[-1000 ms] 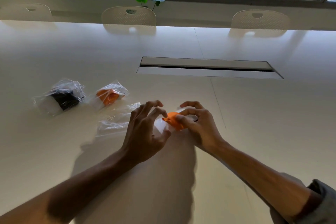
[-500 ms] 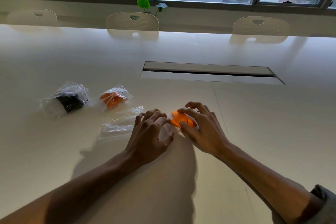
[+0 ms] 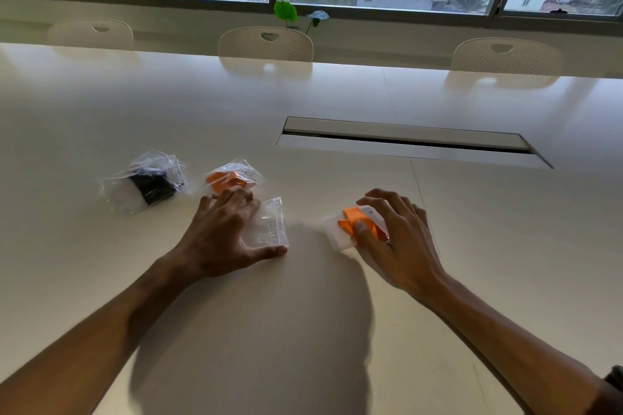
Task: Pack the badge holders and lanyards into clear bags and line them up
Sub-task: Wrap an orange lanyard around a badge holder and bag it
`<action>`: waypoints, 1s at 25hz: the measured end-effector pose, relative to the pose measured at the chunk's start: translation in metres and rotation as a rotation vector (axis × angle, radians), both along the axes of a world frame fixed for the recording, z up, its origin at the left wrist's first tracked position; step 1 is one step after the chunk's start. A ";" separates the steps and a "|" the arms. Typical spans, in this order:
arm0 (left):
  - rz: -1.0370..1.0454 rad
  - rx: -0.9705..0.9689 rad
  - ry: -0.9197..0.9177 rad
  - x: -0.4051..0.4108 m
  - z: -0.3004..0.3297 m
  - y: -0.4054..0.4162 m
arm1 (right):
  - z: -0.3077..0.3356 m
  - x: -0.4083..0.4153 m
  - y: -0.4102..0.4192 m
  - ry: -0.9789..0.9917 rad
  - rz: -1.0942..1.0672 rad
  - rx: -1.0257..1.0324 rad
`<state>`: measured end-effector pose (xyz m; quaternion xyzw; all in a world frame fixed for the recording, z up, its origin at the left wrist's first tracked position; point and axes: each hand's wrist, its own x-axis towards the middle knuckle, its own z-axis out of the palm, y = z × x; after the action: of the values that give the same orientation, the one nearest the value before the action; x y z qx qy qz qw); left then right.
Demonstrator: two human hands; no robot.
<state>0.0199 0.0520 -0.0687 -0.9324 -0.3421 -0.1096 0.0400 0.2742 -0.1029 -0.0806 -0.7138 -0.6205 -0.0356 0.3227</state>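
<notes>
1. Our left hand is spread flat on an empty clear bag, fingers stretched out and thumb reaching along its near edge. It's pressing, not pinching.
2. Our right hand sits on the badge holder, with the orange lanyard folded up on top of it. The thumb presses down on the lanyard and the fingers arch over the far side. Whether those fingers really clamp the holder, we can't tell.
3. The holder and lanyard lie flat on the tabletop just right of the left hand, with a gap between them and the empty bag.
4. Just past the left fingertips there's a packed bag with an orange lanyard inside, close enough that it looks like the fingertips touch it.
5. Further left of that, well clear of both hands, is another bag with a black lanyard inside.
6. Beyond the right hand there's a long cable slot in the tabletop, then chairs on the far side.
</notes>
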 end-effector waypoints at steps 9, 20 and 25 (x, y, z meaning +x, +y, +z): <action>-0.181 -0.012 -0.352 0.019 0.011 -0.041 | 0.010 -0.030 -0.005 0.145 0.245 0.175; -0.339 0.037 -0.380 0.036 0.010 -0.074 | 0.033 -0.054 -0.016 0.724 0.383 -0.143; -0.335 -0.079 -0.354 0.031 0.013 -0.064 | 0.028 -0.051 -0.014 1.042 0.544 -0.148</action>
<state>0.0512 -0.0118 -0.0557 -0.9433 -0.1883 -0.2628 -0.0756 0.2233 -0.1173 -0.0523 -0.4729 -0.5420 0.4469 0.5318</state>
